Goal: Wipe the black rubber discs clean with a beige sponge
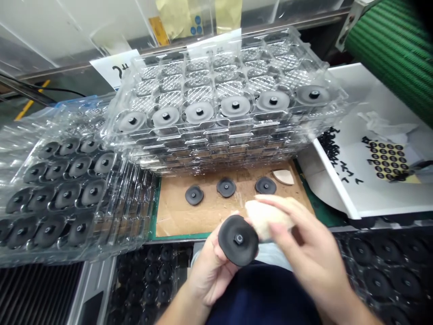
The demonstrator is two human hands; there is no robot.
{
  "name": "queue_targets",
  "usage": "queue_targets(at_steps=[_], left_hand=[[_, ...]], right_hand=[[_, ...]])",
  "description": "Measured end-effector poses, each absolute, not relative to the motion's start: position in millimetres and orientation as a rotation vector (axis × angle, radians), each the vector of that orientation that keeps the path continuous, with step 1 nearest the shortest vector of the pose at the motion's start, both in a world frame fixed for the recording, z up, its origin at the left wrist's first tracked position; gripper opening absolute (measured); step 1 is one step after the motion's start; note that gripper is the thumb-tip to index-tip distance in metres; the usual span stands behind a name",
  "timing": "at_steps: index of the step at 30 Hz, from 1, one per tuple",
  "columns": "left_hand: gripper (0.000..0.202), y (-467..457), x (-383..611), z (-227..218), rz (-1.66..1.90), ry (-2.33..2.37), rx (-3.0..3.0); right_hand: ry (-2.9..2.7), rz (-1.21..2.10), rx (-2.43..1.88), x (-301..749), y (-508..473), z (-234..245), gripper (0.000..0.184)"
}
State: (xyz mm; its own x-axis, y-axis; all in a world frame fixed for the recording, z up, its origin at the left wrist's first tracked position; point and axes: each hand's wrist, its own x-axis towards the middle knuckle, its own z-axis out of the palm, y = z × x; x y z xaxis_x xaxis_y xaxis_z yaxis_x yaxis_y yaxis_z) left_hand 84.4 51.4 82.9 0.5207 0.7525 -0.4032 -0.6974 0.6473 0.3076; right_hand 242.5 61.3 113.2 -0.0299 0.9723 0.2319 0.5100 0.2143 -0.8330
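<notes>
My left hand [213, 271] holds a black rounded disc [238, 246] by its edge, its face with a small central stud turned up toward me. In my right hand [304, 243], fingers and thumb pinch a cream-coloured pad [267, 219], which looks like a sponge or folded cloth and is slightly blurred. The pad is close beside the disc's right edge; whether they touch I cannot tell. Beyond my hands, on a cardboard sheet [176, 221], lie a left disc [194, 195], a middle disc [226, 187] and a right disc [265, 185]. A whitish flat piece [284, 177] lies by the right one.
Stacked clear plastic trays [223, 122] stand behind the cardboard, with a row of discs in the top one's front pockets. Another tray stack [67, 189] filled with discs is at left. At right, a white bin [352, 194] holds small black parts. A green roller [399, 58] overhangs it.
</notes>
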Motion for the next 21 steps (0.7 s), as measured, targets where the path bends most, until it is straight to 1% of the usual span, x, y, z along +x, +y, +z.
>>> queue_targets(at_steps=[2, 4, 6, 10, 13, 15, 17, 19, 20, 21], left_hand=[[0.053, 48.5, 83.9, 82.4, 0.921, 0.61, 0.132], [0.058, 46.9, 82.6, 82.1, 0.974, 0.706, 0.16], [0.056, 46.9, 82.3, 83.0, 1.001, 0.764, 0.196], [0.055, 49.9, 84.8, 88.5, 0.962, 0.669, 0.2], [0.053, 51.6, 83.1, 91.4, 0.992, 0.619, 0.213], [0.052, 52.0, 81.5, 91.2, 0.992, 0.617, 0.199], [0.055, 52.1, 81.9, 90.3, 0.963, 0.595, 0.161], [0.059, 52.2, 83.7, 89.9, 0.923, 0.612, 0.133], [0.059, 52.1, 84.5, 90.1, 0.896, 0.638, 0.12], [0.058, 52.0, 84.8, 90.4, 0.87, 0.674, 0.113]], right_hand=[[-1.863, 0.671, -1.214, 230.2, 60.2, 127.8, 0.028], [-2.032, 0.804, -1.116, 222.0, 60.1, 134.3, 0.024], [-2.107, 0.904, -1.114, 217.3, 63.1, 136.1, 0.02], [-1.999, 0.633, -1.103, 214.7, 70.2, 136.5, 0.024], [-2.074, 0.803, -1.003, 225.1, 65.1, 138.5, 0.022], [-2.134, 0.866, -1.07, 234.9, 58.6, 140.6, 0.021], [-2.164, 0.724, -1.237, 240.4, 55.3, 143.3, 0.023], [-2.179, 0.507, -1.315, 239.3, 59.4, 145.6, 0.024], [-2.191, 0.437, -1.26, 237.4, 64.6, 146.0, 0.024], [-2.215, 0.441, -1.135, 235.4, 71.6, 145.5, 0.025]])
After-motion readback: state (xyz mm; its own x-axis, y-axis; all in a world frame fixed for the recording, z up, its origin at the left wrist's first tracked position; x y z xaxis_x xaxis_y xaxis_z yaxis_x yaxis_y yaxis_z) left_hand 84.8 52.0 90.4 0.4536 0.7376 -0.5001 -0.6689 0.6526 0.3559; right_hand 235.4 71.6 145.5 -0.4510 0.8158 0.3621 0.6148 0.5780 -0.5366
